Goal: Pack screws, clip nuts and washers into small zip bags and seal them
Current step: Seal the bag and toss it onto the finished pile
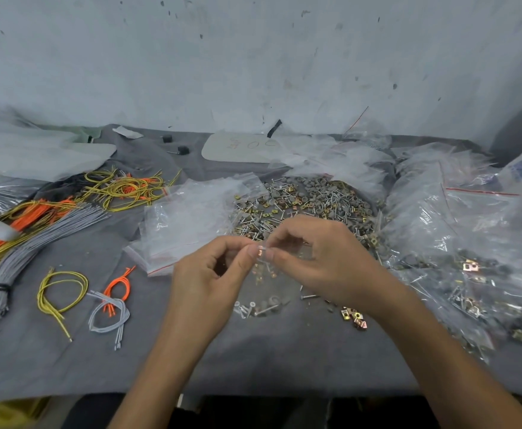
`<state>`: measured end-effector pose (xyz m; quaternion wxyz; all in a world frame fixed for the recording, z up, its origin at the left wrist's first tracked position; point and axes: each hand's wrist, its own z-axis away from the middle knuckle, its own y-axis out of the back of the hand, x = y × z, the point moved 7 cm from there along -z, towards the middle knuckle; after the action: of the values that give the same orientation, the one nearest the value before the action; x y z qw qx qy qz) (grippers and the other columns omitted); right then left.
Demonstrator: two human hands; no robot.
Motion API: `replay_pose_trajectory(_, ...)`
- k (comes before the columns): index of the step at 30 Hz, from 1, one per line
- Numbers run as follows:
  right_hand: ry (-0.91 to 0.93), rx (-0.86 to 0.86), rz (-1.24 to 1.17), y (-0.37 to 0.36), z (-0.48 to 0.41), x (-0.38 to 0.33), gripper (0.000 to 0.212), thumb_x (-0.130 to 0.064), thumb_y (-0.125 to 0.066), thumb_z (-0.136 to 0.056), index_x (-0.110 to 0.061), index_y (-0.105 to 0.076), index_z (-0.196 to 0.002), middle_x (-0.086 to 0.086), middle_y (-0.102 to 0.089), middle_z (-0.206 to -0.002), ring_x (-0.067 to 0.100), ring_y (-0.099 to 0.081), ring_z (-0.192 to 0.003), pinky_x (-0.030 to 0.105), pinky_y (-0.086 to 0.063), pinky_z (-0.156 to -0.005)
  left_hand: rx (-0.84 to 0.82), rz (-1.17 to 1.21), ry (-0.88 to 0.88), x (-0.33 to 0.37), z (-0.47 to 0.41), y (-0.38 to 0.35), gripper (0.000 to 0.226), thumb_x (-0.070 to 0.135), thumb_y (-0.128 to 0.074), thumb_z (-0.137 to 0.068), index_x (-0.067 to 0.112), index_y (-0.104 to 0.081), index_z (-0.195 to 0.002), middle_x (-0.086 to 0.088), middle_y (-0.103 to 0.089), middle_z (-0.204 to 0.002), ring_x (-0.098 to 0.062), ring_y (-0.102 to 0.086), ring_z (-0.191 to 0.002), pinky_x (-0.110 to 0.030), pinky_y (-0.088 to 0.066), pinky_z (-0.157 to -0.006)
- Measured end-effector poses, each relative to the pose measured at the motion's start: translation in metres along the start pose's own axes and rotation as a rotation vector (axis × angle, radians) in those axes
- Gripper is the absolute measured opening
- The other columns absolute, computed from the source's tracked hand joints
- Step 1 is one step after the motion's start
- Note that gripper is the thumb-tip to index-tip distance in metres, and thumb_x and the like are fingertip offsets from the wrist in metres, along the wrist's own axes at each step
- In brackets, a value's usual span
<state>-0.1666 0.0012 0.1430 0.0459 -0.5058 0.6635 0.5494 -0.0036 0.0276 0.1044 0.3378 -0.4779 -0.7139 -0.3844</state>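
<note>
My left hand (210, 274) and right hand (321, 261) meet mid-desk on the near side. Both pinch the top edge of one small zip bag (264, 269) between thumb and forefinger, other fingers curled in. The bag hangs from the pinch above the desk (253, 360), just near of the loose pile (303, 202) of screws, clip nuts and washers. Through the film I see a few brassy clip nuts. Can't tell whether the screws and washers lower down sit in the bag's bottom or on the cloth. Judging from the grip on the mouth, this is the sealing step.

Handling: the bag is thin, clear, floppy film, likely slippery, with no stiffness of its own. The metal inside is small but dense, so the weight sags low and the mouth wants to fold. Screw tips could poke the film, so don't squeeze the belly. Best hold is the zip strip, the one firmer line: pinch one end and run along to the other. Gripping lower risks parts sliding up and jamming the track.

Around: a stack of empty zip bags (185, 218) left and farther, a heap of filled bags (470, 258) right, stray clip nuts (354, 318) near my right wrist, cable bundles (36, 224) at the left edge.
</note>
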Motion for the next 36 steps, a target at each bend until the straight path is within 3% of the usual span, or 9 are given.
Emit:
replay_pose_trajectory(4,0.048,0.035,0.069,0.003,0.000,-0.014,0.008,-0.027,-0.072,-0.090,-0.019,-0.069,-0.090,-0.010,-0.064,-0.084,0.012,-0.061,-0.080,0.041,-0.051,-0.076,-0.009,0.038,-0.001,0.007,0.003,-0.002,0.006,0.038,-0.068,-0.088,0.037,-0.073,-0.092,0.003,-0.069,-0.072,-0.005,-0.054,-0.061,-0.026,-0.043,-0.053)
replay_pose_trajectory(8,0.083,0.076,0.087,0.006,0.002,-0.024,0.012,-0.030,-0.067,-0.087,-0.019,-0.065,-0.084,-0.010,-0.061,-0.082,0.013,-0.059,-0.076,0.042,-0.050,-0.072,-0.037,0.085,-0.011,0.014,0.004,-0.003,0.006,0.035,-0.068,-0.088,0.035,-0.074,-0.091,0.002,-0.070,-0.074,-0.005,-0.054,-0.061,-0.020,-0.042,-0.054)
replay_pose_trajectory(12,0.091,0.101,0.065,0.006,0.005,-0.026,0.011,-0.030,-0.066,-0.087,-0.019,-0.065,-0.085,-0.009,-0.061,-0.082,0.015,-0.060,-0.076,0.042,-0.050,-0.070,-0.051,0.119,-0.004,0.017,0.006,-0.004,0.008,0.036,-0.068,-0.089,0.032,-0.073,-0.094,-0.002,-0.072,-0.079,-0.031,-0.060,-0.069,-0.040,-0.048,-0.059)
replay_pose_trajectory(15,0.100,0.120,0.058,0.007,0.005,-0.028,0.015,-0.035,-0.062,-0.087,-0.020,-0.066,-0.086,-0.010,-0.061,-0.081,0.014,-0.061,-0.076,0.041,-0.051,-0.069,-0.061,0.129,-0.003,0.018,0.007,-0.002,0.018,0.044,-0.067,-0.086,0.033,-0.073,-0.098,-0.004,-0.073,-0.081,-0.038,-0.063,-0.076,-0.049,-0.051,-0.065)
replay_pose_trajectory(21,0.093,0.104,0.021,0.010,0.010,-0.022,0.007,-0.021,-0.076,-0.090,-0.019,-0.069,-0.091,-0.011,-0.065,-0.084,0.015,-0.064,-0.079,0.035,-0.052,-0.072,-0.027,0.093,-0.015,0.019,0.005,0.005,0.007,0.038,-0.064,-0.091,0.034,-0.069,-0.092,0.014,-0.067,-0.073,-0.001,-0.055,-0.064,-0.017,-0.044,-0.059)
replay_pose_trajectory(27,0.073,0.106,0.026,0.011,0.012,-0.019,0.007,-0.014,-0.071,-0.091,-0.018,-0.067,-0.087,-0.013,-0.062,-0.078,0.008,-0.059,-0.075,0.012,-0.041,-0.068,-0.025,0.113,0.021,0.018,0.009,0.004,0.016,0.047,-0.058,-0.090,0.033,-0.064,-0.091,0.014,-0.058,-0.070,-0.005,-0.047,-0.062,-0.025,-0.040,-0.057)
replay_pose_trajectory(31,0.053,0.117,-0.005,0.010,0.013,-0.016,0.007,-0.017,-0.067,-0.093,-0.019,-0.065,-0.086,-0.013,-0.061,-0.080,0.009,-0.059,-0.077,0.013,-0.043,-0.068,-0.081,0.163,0.016,0.023,0.009,0.000,0.021,0.048,-0.060,-0.087,0.030,-0.067,-0.094,0.009,-0.055,-0.067,-0.003,-0.046,-0.062,-0.019,-0.038,-0.055)
replay_pose_trajectory(36,0.065,0.114,-0.045,0.011,0.016,-0.012,0.005,-0.016,-0.072,-0.093,-0.017,-0.069,-0.089,-0.012,-0.065,-0.081,0.009,-0.062,-0.076,0.016,-0.047,-0.069,-0.075,0.113,-0.015,0.024,0.006,0.002,0.018,0.048,-0.060,-0.088,0.031,-0.066,-0.089,0.013,-0.050,-0.065,-0.004,-0.042,-0.060,-0.025,-0.034,-0.054)
